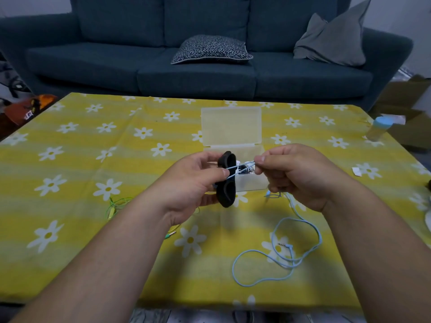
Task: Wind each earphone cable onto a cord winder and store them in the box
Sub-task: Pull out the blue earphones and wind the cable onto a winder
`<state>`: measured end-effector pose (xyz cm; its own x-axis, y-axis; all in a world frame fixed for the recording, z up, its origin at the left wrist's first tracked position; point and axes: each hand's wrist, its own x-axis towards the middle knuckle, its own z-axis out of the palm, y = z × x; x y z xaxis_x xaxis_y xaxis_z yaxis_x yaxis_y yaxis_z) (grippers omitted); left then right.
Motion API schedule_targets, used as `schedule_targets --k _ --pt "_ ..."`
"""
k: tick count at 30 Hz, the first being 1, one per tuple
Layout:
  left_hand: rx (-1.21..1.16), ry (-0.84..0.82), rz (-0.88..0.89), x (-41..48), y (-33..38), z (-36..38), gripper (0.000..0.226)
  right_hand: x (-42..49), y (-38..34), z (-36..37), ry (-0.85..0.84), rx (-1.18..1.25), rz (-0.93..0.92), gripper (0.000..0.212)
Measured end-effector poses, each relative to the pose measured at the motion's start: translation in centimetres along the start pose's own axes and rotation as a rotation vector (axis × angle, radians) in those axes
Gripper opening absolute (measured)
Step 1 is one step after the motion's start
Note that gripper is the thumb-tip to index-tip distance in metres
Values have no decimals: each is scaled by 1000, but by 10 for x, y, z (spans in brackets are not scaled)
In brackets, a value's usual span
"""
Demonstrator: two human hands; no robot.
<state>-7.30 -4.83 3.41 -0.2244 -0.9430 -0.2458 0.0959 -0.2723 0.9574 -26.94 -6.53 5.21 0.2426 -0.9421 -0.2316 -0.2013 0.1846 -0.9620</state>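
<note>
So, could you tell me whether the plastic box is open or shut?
Open: the lid of the box is hinged back behind the base, leaving its top uncovered.

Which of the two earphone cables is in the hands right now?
The light blue cable: the right hand pinches it, taut to the black winder in the left hand. The green cable lies loose on the table.

Dim, soft indoor light, faint shadows under the forearms, wide-angle bending at edges, slight overall blur
</note>
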Motion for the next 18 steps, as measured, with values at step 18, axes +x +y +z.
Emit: schedule_targets --k 18 --pt "-163 10 -55 2 0 4 21 -3 -3 -3 -3 -54 3 18"
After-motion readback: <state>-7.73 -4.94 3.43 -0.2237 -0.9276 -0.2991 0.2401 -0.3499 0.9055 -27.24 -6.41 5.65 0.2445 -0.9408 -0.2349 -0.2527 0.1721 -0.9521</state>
